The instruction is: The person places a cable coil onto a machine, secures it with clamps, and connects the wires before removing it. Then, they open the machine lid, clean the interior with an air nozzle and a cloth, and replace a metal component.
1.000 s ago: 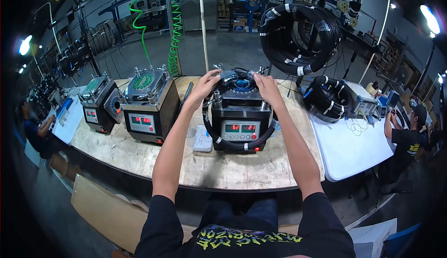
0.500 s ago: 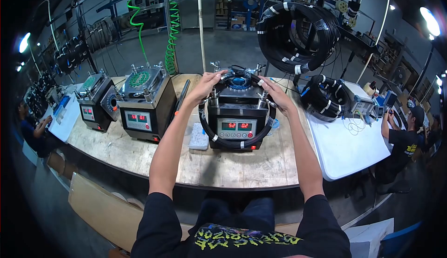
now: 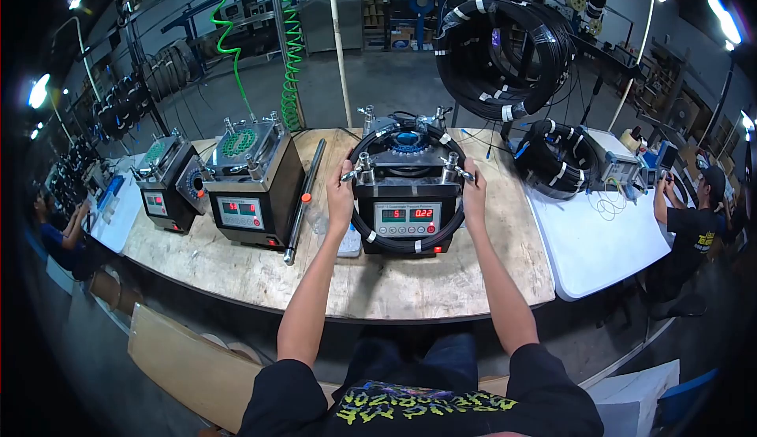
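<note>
My left hand is closed at the left side of a fiber polishing machine, its thumb by the front left clamp lever. On the other side my right hand closes at the front right clamp lever. A coil of black cable with white tape bands loops over the machine's top and hangs around its front, close inside both hands. Blue connectors ring the round fixture on top. Red digits glow on the front panel. Parts of my fingers are hidden.
Two similar machines stand to the left, beside a metal bar. A small clear tray sits near my left wrist. Cable coils and a test instrument are at the right. A co-worker works there.
Both hands have come down and nearer from the coil at the machine's top rear to the front clamp levers. The coil still loops over the machine. The display digits differ.
</note>
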Motion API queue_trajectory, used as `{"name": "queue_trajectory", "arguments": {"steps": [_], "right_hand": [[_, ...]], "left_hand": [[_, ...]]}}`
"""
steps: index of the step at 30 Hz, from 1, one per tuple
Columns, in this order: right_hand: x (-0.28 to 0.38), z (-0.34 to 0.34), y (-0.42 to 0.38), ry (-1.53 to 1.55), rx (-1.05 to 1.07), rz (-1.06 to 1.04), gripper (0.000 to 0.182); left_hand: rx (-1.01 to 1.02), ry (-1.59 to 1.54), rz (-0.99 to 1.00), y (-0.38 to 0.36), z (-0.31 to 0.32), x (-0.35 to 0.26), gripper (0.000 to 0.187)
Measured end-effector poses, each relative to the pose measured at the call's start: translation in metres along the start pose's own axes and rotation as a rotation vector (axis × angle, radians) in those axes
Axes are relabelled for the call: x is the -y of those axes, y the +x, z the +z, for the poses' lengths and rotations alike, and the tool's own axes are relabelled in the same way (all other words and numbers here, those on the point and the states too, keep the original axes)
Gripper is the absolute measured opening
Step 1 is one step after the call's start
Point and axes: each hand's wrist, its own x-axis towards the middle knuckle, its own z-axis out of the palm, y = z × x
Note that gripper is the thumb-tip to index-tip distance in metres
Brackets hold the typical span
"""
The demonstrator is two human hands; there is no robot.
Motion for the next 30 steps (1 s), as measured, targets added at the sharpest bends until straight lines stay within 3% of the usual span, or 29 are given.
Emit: {"name": "queue_trajectory", "arguments": {"steps": [3, 5, 8, 12, 17, 23, 30], "right_hand": [[0.002, 0.007, -0.027, 0.003, -0.103, 0.045, 0.038], [0.028, 0.004, -0.043, -0.024, -0.068, 0.233, 0.037], [0.016, 0.005, -0.050, -0.155, -0.111, 0.111, 0.039], [0.026, 0.012, -0.054, -0.223, -0.159, 0.024, 0.042], [0.011, 0.018, -0.069, -0.162, -0.249, -0.014, 0.048], [0.004, 0.026, -0.116, -0.192, -0.247, 0.057, 0.059], [0.020, 0.032, -0.116, -0.165, -0.272, 0.066, 0.059]], "left_hand": [[-0.034, 0.008, -0.007, -0.006, 0.000, 0.005, 0.053], [-0.047, 0.046, 0.013, -0.006, 0.001, 0.006, 0.050], [-0.081, 0.096, 0.081, -0.013, 0.003, 0.008, 0.047], [-0.138, 0.166, 0.031, -0.038, 0.006, 0.013, 0.047], [-0.271, 0.138, 0.075, -0.077, 0.026, 0.021, 0.052], [-0.337, 0.200, 0.086, -0.112, 0.047, 0.023, 0.071], [-0.263, 0.188, 0.135, -0.111, 0.036, 0.028, 0.075]]}}
